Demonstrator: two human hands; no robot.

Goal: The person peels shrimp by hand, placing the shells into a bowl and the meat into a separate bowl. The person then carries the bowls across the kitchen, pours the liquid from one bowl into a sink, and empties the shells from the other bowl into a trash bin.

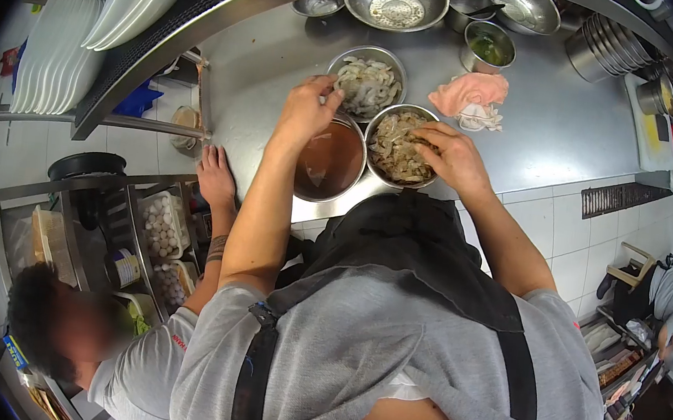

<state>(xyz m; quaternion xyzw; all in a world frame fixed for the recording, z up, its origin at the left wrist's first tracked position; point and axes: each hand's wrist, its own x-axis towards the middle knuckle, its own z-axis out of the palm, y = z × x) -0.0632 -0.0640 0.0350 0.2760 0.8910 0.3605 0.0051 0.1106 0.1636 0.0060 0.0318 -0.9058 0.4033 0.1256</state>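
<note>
Your left hand [307,110] hangs over the brown bowl [353,185], fingers pinched together at the rim of the far shrimp bowl [404,74], while your right hand [450,158] rests curled in the near shrimp bowl [367,143], grip not discernible.

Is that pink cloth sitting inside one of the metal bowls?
No, the pink cloth lies crumpled directly on the steel counter, to the right of the upper shrimp bowl.
</note>
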